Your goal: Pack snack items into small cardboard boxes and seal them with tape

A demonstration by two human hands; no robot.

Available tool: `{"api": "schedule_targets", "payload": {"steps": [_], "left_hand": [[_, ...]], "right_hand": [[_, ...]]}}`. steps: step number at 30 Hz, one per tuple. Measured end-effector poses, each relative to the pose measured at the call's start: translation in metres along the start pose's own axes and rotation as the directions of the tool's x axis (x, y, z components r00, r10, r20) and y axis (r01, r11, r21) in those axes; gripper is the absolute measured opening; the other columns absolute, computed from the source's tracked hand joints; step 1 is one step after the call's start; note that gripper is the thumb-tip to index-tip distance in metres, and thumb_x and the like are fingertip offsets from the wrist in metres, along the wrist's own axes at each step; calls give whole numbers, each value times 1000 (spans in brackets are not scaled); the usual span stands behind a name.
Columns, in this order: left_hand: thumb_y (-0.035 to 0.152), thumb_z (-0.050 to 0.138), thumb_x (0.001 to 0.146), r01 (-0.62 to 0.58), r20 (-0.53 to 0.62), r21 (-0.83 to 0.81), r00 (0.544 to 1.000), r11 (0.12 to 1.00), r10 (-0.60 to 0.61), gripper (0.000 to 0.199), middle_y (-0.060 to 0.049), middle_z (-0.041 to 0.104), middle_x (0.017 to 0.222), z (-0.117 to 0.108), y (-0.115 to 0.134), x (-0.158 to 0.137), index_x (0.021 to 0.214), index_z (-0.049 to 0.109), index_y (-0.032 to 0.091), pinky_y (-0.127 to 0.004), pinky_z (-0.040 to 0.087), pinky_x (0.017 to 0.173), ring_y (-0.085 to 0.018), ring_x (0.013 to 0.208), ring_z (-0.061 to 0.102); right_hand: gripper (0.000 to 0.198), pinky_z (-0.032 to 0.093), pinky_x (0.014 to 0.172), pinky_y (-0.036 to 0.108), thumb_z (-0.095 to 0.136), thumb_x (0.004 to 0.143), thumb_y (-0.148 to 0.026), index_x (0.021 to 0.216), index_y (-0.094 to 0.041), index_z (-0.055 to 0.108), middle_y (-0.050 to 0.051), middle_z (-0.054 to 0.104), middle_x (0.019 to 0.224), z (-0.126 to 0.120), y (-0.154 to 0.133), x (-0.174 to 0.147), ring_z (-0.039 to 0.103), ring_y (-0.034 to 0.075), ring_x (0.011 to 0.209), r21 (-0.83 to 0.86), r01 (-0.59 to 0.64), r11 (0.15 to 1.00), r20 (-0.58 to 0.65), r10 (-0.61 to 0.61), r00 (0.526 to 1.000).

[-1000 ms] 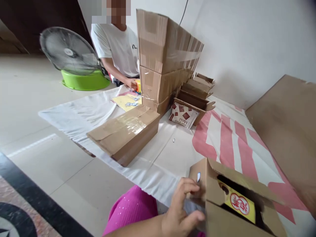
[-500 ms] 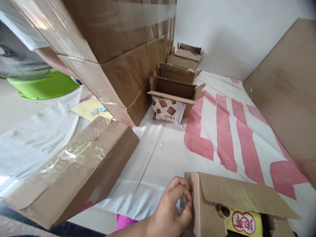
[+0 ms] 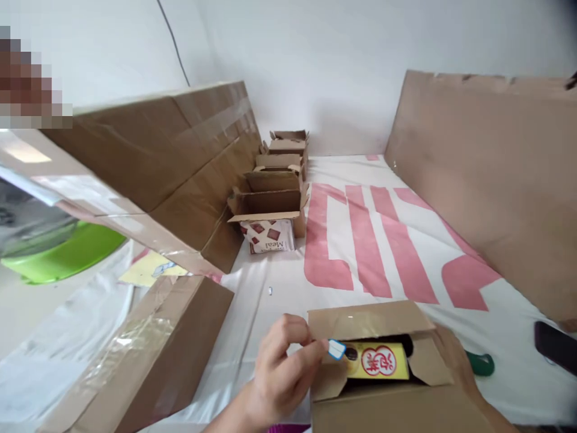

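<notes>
My left hand (image 3: 288, 364) is closed, with thumb and forefinger pinching a small white label sticker with a blue border (image 3: 336, 349). The sticker is above the left part of a cardboard box (image 3: 374, 415), and I cannot tell whether it touches a flap. My right hand (image 3: 457, 361) wraps round the box's right side, its fingers partly hidden. The box's far flap is raised. Inside lies a yellow packet with red print (image 3: 378, 361).
Several cardboard boxes with raised flaps (image 3: 270, 207) stand in a row, a Meal packet (image 3: 269, 236) at the front one. A taped long carton (image 3: 135, 361) lies left. A phone (image 3: 556, 346) and a green object (image 3: 481, 363) lie right. A person is partly visible upper left.
My view has lifted and turned. The box now sits more squarely before me, my right hand has come into view on it, and the sticker in my left hand shows over its opening.
</notes>
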State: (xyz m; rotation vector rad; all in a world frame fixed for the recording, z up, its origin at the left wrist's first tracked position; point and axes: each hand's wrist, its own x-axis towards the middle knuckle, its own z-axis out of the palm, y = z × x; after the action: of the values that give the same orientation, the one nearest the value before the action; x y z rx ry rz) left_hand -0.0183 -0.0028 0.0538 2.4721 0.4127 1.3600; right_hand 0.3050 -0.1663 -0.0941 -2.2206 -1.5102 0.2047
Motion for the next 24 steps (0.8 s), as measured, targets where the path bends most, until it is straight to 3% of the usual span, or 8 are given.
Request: {"api": "schedule_targets", "payload": {"steps": [3, 6, 8, 11, 15, 20, 22, 24], "left_hand": [[9, 59, 84, -185, 111, 73, 978, 980, 177, 21, -3, 56, 75, 5, 8, 16, 102, 65, 17, -28, 49, 61, -15, 73, 56], [11, 65, 81, -348, 166, 113, 930, 931, 328, 20, -2, 57, 74, 11, 14, 26, 101, 66, 15, -29, 49, 62, -15, 73, 58], [10, 63, 82, -436, 202, 118, 890, 892, 408, 19, -3, 59, 74, 14, 20, 35, 101, 66, 13, -29, 50, 62, -16, 74, 59], [10, 57, 87, -509, 244, 115, 847, 853, 472, 15, -2, 61, 73, 21, 32, 49, 99, 66, 13, -28, 50, 61, -15, 73, 60], [10, 53, 89, -477, 299, 34, 843, 878, 447, 19, -3, 63, 75, 29, 33, 53, 102, 65, 15, -29, 51, 63, -16, 75, 61], [21, 66, 82, -205, 259, 7, 946, 979, 197, 36, -7, 66, 97, 15, 0, 37, 118, 62, 25, -35, 56, 76, -23, 93, 63], [44, 68, 78, -76, 341, 45, 938, 996, 57, 56, -11, 63, 118, 6, -22, 25, 130, 55, 28, -39, 58, 78, -30, 105, 62], [62, 66, 71, -20, 441, 49, 898, 999, -4, 76, -11, 56, 133, 0, -45, 8, 138, 47, 31, -43, 60, 77, -35, 113, 59]], "right_hand": [[34, 51, 85, 44, 47, 87, -52, 100, -24, 62, 12, 64, 105, -30, -10, 11, 60, 29, 100, 405, -78, 911, -282, 206, 937], [33, 51, 67, 29, 50, 89, -53, 98, -22, 59, 6, 64, 87, -72, -47, 23, 61, 18, 77, 748, -83, 658, -232, 376, 897], [34, 45, 54, 24, 47, 92, -53, 97, -21, 59, 5, 64, 82, -97, -83, 26, 55, 12, 60, 869, -81, 488, 10, 147, 989], [36, 42, 53, 22, 60, 86, -49, 103, -18, 58, 5, 66, 90, -116, -135, 26, 51, 8, 59, 879, -220, 422, 334, -217, 917], [26, 37, 52, 20, 72, 75, -38, 82, -18, 59, -3, 56, 67, -119, -159, 25, 46, 7, 57, 848, -159, 505, 292, -196, 936], [24, 44, 62, 24, 67, 76, -41, 84, -19, 61, 1, 63, 76, -128, -72, 18, 56, 12, 67, 759, -91, 645, 7, 131, 991], [30, 45, 64, 25, 67, 72, -43, 89, -19, 61, 1, 64, 77, -134, -11, 6, 57, 13, 68, 683, -166, 711, -166, 373, 913], [34, 44, 61, 26, 68, 66, -45, 87, -18, 61, 1, 62, 72, -137, 48, -14, 56, 13, 64, 600, -325, 731, -290, 578, 763]]}}
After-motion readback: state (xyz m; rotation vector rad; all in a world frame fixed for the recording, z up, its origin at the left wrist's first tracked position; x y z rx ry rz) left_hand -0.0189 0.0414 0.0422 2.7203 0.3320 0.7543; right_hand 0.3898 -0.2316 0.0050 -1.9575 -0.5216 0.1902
